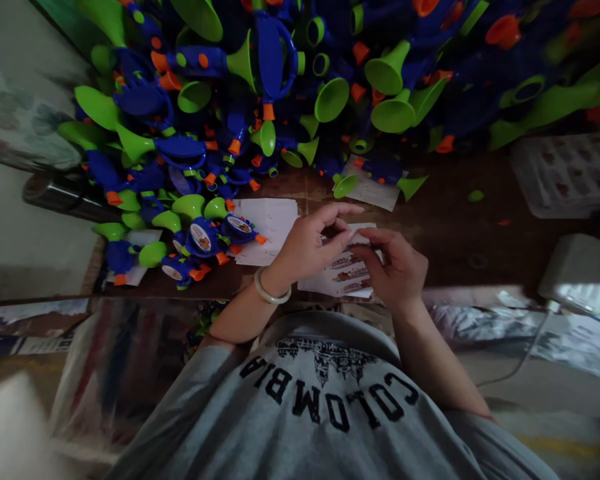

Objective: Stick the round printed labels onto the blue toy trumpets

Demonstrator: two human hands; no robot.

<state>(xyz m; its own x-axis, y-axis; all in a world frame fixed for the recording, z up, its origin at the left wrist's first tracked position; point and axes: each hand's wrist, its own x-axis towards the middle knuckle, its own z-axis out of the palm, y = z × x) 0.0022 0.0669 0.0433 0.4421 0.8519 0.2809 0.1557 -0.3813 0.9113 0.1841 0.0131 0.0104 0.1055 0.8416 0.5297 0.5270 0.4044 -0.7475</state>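
Both hands meet over a white sticker sheet (pixel 336 283) with printed labels, near the table's front edge. My left hand (pixel 313 241), with a pale bangle at the wrist, has its fingers curved and thumb near the index finger; anything between them is too small to make out. My right hand (pixel 396 267) is pinched at the sheet's upper right part, and what it grips is hidden. A stack of white paper (pixel 273 223) lies left of the hands. Beside it are blue and green toy trumpets, one with an oval label (pixel 201 237).
A large pile of toy trumpets (pixel 275 60) covers the table's back and left. A dark cylinder (pixel 63 193) lies at the left. On the right are a clear tray (pixel 570 175) and a white box (pixel 577 270) with a cable.
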